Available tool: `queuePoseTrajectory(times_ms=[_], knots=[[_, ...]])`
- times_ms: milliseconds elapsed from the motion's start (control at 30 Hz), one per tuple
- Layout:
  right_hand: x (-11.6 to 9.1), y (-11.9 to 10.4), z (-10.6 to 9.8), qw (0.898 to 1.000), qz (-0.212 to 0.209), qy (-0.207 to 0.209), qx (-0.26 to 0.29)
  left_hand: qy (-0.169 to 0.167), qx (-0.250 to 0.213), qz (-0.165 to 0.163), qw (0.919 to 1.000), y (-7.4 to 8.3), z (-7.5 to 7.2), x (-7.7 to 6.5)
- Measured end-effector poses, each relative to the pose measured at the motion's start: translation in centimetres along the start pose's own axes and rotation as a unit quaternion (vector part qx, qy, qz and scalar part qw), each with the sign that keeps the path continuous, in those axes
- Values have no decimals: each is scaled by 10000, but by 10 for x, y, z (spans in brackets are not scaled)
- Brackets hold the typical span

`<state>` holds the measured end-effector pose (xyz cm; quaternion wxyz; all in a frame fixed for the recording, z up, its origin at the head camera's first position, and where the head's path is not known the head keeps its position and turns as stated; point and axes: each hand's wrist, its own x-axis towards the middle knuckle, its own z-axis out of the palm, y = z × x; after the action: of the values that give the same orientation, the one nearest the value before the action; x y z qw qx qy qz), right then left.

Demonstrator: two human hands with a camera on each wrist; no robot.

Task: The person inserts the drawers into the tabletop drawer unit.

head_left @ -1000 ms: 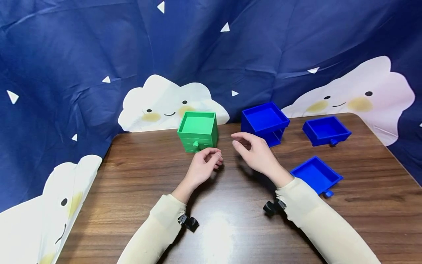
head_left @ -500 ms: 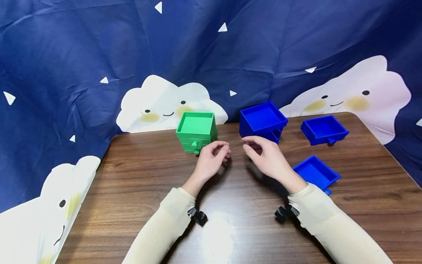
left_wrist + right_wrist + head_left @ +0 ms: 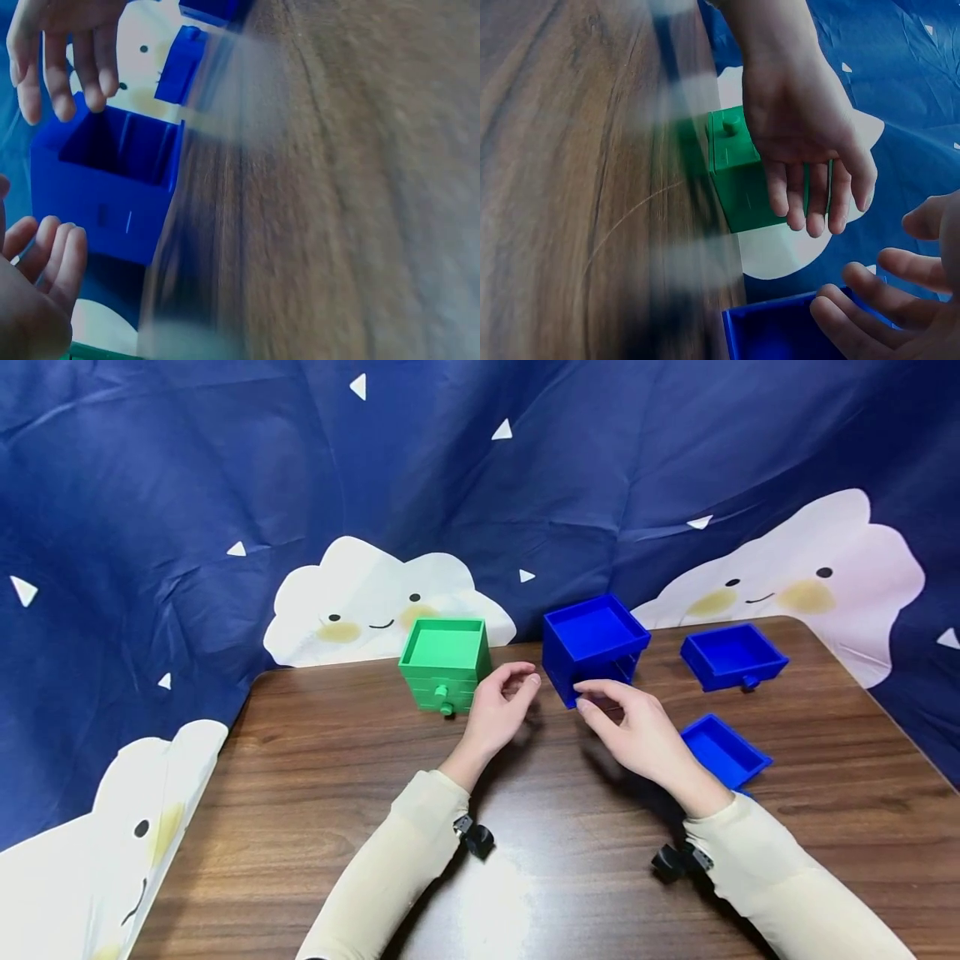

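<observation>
In the head view a blue drawer cabinet (image 3: 596,627) stands at the back of the table, its front an open slot and its top a shallow tray. My left hand (image 3: 498,714) is just left of it, fingers loosely bent and holding nothing. My right hand (image 3: 637,731) hovers before the cabinet's front, fingers relaxed, and its fingertips overlap the lower front there. The left wrist view shows the hollow cabinet (image 3: 112,202) between both hands. Two blue drawers lie to the right: one at the back (image 3: 735,656), one nearer (image 3: 723,752), partly hidden by my right wrist.
A green drawer cabinet (image 3: 444,664) with two round knobs and a tray top stands left of my left hand. The brown wooden table (image 3: 315,793) ends at the back against a dark blue cloth (image 3: 450,460) printed with clouds.
Both hands have moved to the right. My left hand has passed from in front of the green cabinet toward the blue one. The cabinets and drawers stay in place.
</observation>
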<state>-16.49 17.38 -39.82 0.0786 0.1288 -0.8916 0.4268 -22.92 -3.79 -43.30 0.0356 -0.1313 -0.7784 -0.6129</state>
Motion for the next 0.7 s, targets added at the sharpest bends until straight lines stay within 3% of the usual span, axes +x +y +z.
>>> queuePoseTrajectory(times_ms=[300,700], knots=[[-19,3,-15,9997,123,170,-152,41,-126,239,9996,1,16,11],[-39,11,-30,9991,147,289,-263,246,-60,628,9977,0,22,29]])
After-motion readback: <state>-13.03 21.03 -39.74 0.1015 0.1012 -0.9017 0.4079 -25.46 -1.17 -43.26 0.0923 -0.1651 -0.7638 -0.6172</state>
